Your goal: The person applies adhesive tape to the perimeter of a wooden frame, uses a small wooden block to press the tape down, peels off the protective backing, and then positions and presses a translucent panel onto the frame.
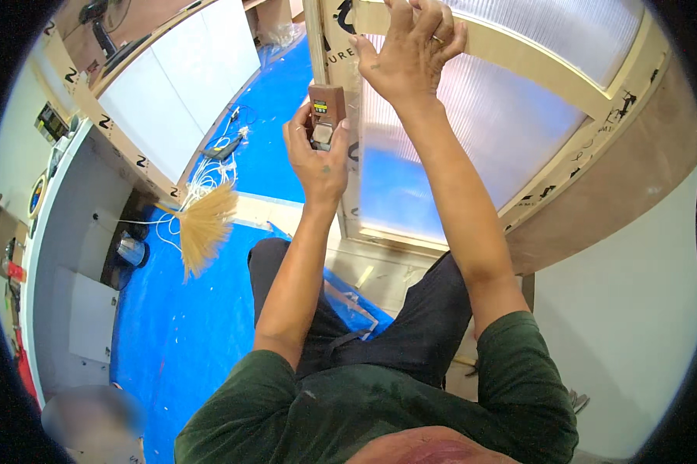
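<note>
My left hand point(317, 158) is closed around a brown block-shaped tool point(327, 99) with a yellow-and-black label and a pale square part. It holds this tool against the left upright of a wooden-framed door or panel point(351, 170). The panel stands upright in front of me, with ribbed translucent sheets point(472, 124) set in its frame. On the panel's light wooden crossbar point(518, 69) rests my right hand point(418, 54), fingers spread, nothing in them. Its fingertips reach the picture's upper edge.
Blue sheeting point(178, 332) covers the floor at left. On it lie a straw broom head point(203, 228), white cords point(209, 174) and a clear container point(132, 249). White cabinets point(186, 77) and an open-fronted grey unit point(62, 232) stand at left; a curved brown panel point(603, 193) stands at right.
</note>
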Demonstrator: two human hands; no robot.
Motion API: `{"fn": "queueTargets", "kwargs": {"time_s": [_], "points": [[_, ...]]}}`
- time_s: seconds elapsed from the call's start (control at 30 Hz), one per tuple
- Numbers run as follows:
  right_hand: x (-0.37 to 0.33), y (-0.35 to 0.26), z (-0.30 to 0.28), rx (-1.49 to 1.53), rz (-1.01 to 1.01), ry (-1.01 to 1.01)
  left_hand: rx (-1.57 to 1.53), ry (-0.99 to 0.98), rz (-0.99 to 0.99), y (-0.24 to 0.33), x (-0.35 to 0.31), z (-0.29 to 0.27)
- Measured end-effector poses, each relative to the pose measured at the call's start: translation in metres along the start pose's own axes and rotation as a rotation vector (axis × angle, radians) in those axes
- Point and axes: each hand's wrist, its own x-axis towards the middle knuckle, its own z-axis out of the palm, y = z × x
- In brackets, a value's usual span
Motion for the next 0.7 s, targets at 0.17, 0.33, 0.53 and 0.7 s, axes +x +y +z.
{"fn": "queueTargets", "kwargs": {"time_s": [0.17, 0.33, 0.53, 0.7], "points": [[0.001, 0.003, -0.002, 0.005, -0.011, -0.009, 0.051, -0.001, 0.032, 0.007, 0.005, -0.001], [0.004, 0.02, -0.018, 0.065, -0.089, -0.018, 0.074, 0.045, 0.142, 0.02, 0.021, 0.024], [0.014, 0.063, -0.049, -0.033, -0.171, -0.047, 0.129, 0.09, 0.259, 0.02, 0.032, 0.051], [0.011, 0.074, -0.054, 0.0, -0.215, -0.046, 0.098, 0.143, 0.239, 0.013, 0.03, 0.063]]}}
